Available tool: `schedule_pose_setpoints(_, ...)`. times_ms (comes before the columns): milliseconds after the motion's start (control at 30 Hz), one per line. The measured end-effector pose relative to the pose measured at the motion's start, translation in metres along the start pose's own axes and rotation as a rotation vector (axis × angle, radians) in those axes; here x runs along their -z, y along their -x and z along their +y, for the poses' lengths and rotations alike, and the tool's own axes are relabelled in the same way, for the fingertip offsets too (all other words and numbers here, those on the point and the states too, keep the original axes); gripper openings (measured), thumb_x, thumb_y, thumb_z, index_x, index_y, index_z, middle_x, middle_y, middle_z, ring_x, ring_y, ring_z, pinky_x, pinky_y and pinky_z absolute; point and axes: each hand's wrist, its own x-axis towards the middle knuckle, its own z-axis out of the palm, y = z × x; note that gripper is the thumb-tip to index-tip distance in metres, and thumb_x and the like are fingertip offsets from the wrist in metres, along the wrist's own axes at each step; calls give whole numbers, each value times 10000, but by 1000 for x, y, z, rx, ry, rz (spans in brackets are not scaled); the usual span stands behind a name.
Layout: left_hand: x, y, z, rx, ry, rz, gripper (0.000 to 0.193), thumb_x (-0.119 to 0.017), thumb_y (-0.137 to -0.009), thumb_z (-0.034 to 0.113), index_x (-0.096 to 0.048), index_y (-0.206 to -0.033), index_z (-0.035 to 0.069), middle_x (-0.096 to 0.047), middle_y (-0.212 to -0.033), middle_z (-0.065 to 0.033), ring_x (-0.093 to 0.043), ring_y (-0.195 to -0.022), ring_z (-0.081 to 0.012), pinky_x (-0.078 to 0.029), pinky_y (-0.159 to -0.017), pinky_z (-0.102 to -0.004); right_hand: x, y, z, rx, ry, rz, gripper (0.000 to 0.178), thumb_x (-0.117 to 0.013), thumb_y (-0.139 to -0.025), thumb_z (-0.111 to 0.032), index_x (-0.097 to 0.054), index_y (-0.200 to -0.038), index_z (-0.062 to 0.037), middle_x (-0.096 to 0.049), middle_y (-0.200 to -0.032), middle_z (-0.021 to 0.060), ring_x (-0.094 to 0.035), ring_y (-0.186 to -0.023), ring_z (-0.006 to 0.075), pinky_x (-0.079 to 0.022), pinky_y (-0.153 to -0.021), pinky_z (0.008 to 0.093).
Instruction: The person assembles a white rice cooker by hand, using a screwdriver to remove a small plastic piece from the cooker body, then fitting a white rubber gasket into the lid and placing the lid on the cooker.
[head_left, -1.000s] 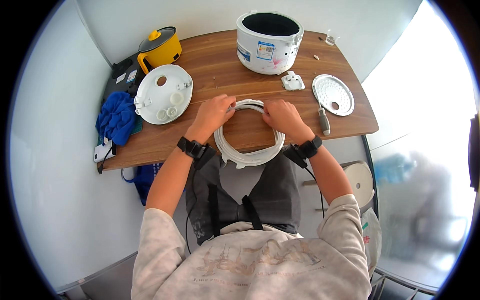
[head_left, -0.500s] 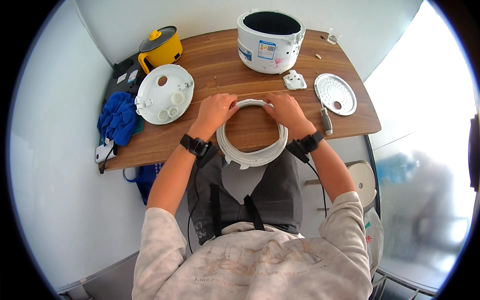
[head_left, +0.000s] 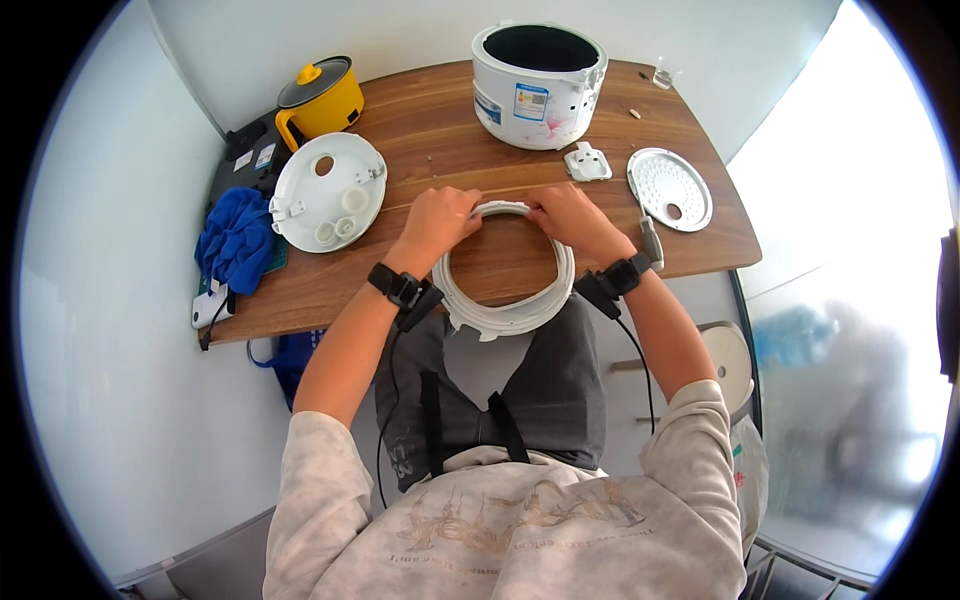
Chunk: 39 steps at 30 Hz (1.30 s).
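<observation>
A white plastic ring [head_left: 515, 321] from a rice cooker lies over the front edge of the table, its near side sticking out above my lap. My left hand [head_left: 441, 222] grips the ring's far left part, fingers curled round it. At its far right part, my right hand [head_left: 575, 220] pinches the rim between thumb and fingers. Beyond both hands stands the white rice cooker body [head_left: 540, 90], its dark inside showing at the top. A small white bracket-like part [head_left: 588, 162] lies between the cooker and my right hand.
Left on the wooden table [head_left: 420, 130] are a round white lid [head_left: 300, 205] holding small round parts, a yellow pot [head_left: 325, 100] and a blue cloth [head_left: 235, 240]. To the right lie a perforated white disc [head_left: 665, 180] and a screwdriver [head_left: 652, 243]. A small clear cup [head_left: 664, 76] stands far right.
Both hands keep hold of the ring in nearly the same place. My right hand has shifted slightly, its fingers drawn a little closer along the rim.
</observation>
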Motion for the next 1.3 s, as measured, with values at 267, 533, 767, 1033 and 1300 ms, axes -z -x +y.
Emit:
schedule_pose_setpoints(267, 2, -4, -4, -21, 6, -77, 185, -771, -780, 201, -679, -888, 83, -677, -705, -158, -689, -687, -354, -573, -638, -445, 7, 8, 3, 28, -54, -37, 196, -634, -810, -47, -706, -984, 7, -710, -962, 222, -666, -942, 418, -537, -855, 479)
schedule_pose_setpoints(533, 4, -1, -6, -32, 90, -56, 177, -772, -782, 199, -662, -854, 80, -685, -710, -134, -687, -686, -341, -563, -632, -434, 3, 9, 4, 21, -57, 11, 285, -672, -788, -53, -704, -1067, -5, -712, -996, 209, -668, -957, 395, -534, -867, 464)
schedule_pose_setpoints(767, 11, 3, 1, 15, 92, -107, 223, -764, -788, 184, -638, -948, 92, -700, -755, -133, -688, -727, -351, -549, -655, -441, 9, 32, 10, -36, 12, 100, 277, -703, -841, -155, -708, -1097, -47, -726, -950, 161, -677, -927, 370, -537, -821, 467)
schedule_pose_setpoints(1033, 30, 37, 11, 285, 240, -271, 367, -739, -808, 194, -575, -1117, 85, -713, -779, -157, -713, -722, -317, -561, -680, -415, 28, 64, -18, -311, 1, 66, 222, -733, -844, -249, -716, -926, -43, -719, -837, 132, -686, -815, 329, -530, -736, 447)
schedule_pose_setpoints(1300, 60, 60, 39, 624, 673, -456, 427, -681, -887, 149, -482, -1232, -4, -687, -721, -115, -709, -586, -179, -549, -492, -288, 1, 58, -15, -245, -1, 141, 107, -645, -826, -118, -684, -840, -19, -700, -804, 185, -672, -785, 396, -537, -737, 491)
